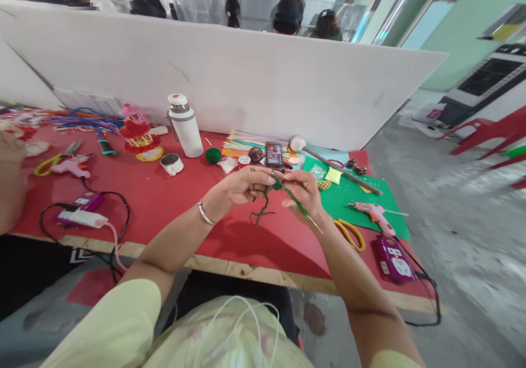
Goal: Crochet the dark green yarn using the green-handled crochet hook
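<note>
Dark green yarn makes up the small bunched piece [277, 183] held between the two hands, above the red tabletop [230, 250] and near its front edge. It looks compact and knotty, with an uneven outline; single stitches are too small to tell. A loose yarn strand [258, 214] of the same green hangs from it, kinked and doubling back on itself below.

The left hand [250, 184] has thumb and fingers pinched together on the piece's left side. The right hand [304, 190] has its fingers curled closely around a slender hook [299, 202], green along the handle with a thin pale metal end slanting down toward the wrist. Its upper end meets the piece, though whether it passes through a loop cannot be told.

Farther out, a silvery bracelet [205, 213] circles the left wrist. Beyond the hands lie a phone [274, 154] and a matching green yarn ball [213, 155]. Yellow-handled scissors [350, 235] rest beside the right forearm, near a pink glue gun [376, 213].
</note>
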`<state>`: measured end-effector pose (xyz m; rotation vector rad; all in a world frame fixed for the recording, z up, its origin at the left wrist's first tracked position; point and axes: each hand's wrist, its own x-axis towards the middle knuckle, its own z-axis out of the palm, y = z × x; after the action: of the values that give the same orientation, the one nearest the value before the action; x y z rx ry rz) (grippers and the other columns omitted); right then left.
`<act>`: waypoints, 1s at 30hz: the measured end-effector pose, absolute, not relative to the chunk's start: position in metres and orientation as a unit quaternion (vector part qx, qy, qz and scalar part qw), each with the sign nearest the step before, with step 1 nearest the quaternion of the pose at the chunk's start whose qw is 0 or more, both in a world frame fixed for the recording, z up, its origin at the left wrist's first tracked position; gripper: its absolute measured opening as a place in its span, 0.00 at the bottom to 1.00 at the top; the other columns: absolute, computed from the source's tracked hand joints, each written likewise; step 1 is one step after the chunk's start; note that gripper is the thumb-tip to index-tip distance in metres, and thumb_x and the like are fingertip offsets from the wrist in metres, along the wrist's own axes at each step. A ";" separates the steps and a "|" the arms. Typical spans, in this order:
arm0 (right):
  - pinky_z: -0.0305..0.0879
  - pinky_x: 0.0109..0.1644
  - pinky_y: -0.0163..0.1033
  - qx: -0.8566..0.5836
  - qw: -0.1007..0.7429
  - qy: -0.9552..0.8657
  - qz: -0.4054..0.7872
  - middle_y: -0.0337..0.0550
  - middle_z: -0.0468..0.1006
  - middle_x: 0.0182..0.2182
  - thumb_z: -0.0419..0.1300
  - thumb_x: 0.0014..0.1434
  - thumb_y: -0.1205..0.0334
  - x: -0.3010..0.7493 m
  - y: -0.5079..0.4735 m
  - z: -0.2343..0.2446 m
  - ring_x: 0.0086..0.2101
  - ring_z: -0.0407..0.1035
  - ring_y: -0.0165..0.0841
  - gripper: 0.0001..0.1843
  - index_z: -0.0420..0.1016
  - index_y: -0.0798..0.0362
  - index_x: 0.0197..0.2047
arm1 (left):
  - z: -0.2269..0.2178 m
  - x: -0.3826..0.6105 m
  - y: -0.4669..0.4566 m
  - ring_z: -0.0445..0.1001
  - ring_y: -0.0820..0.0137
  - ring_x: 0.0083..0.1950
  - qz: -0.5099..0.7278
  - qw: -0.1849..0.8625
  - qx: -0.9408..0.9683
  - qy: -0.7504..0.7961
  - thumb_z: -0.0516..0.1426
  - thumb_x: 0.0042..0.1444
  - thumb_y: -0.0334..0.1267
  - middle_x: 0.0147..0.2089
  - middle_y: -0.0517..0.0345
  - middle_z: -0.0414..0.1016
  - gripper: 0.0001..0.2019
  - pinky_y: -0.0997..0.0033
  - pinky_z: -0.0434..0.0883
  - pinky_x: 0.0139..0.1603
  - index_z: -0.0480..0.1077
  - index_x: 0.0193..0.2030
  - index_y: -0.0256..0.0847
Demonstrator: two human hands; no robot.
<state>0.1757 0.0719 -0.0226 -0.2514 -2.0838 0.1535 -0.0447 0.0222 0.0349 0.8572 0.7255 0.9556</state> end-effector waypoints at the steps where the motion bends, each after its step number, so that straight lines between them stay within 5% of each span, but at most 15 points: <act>1: 0.79 0.56 0.52 -0.102 0.506 -0.854 0.065 0.50 0.74 0.52 0.58 0.68 0.37 0.175 0.071 -0.024 0.51 0.74 0.44 0.25 0.78 0.42 0.57 | 0.035 -0.044 0.022 0.50 0.87 0.19 0.432 0.747 0.385 0.328 0.74 0.38 0.33 0.23 0.61 0.72 0.13 0.83 0.49 0.17 0.84 0.34 0.35; 13: 0.81 0.50 0.48 -0.074 0.527 -0.847 0.010 0.50 0.72 0.53 0.59 0.71 0.47 0.179 0.065 -0.020 0.49 0.74 0.40 0.20 0.73 0.43 0.62 | 0.035 -0.037 0.020 0.64 0.82 0.20 0.448 0.708 0.420 0.350 0.73 0.38 0.32 0.24 0.58 0.77 0.12 0.79 0.61 0.22 0.85 0.34 0.35; 21: 0.80 0.50 0.47 -0.069 0.423 -0.899 0.086 0.53 0.71 0.57 0.62 0.70 0.51 0.201 0.062 -0.008 0.54 0.74 0.44 0.19 0.75 0.44 0.62 | 0.039 -0.049 0.021 0.64 0.81 0.20 0.373 0.720 0.458 0.364 0.71 0.42 0.29 0.24 0.57 0.78 0.11 0.78 0.60 0.20 0.84 0.36 0.34; 30: 0.81 0.49 0.44 -0.204 0.358 -0.900 0.142 0.50 0.80 0.51 0.61 0.70 0.48 0.212 0.047 0.007 0.46 0.78 0.38 0.16 0.77 0.46 0.56 | 0.044 -0.053 0.023 0.67 0.79 0.19 0.342 0.693 0.503 0.386 0.69 0.42 0.29 0.23 0.57 0.78 0.09 0.78 0.62 0.20 0.84 0.33 0.34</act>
<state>0.2121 0.0475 0.0068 -0.5264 -2.3232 0.3670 -0.0529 0.0231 0.0438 1.1239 0.8629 0.7627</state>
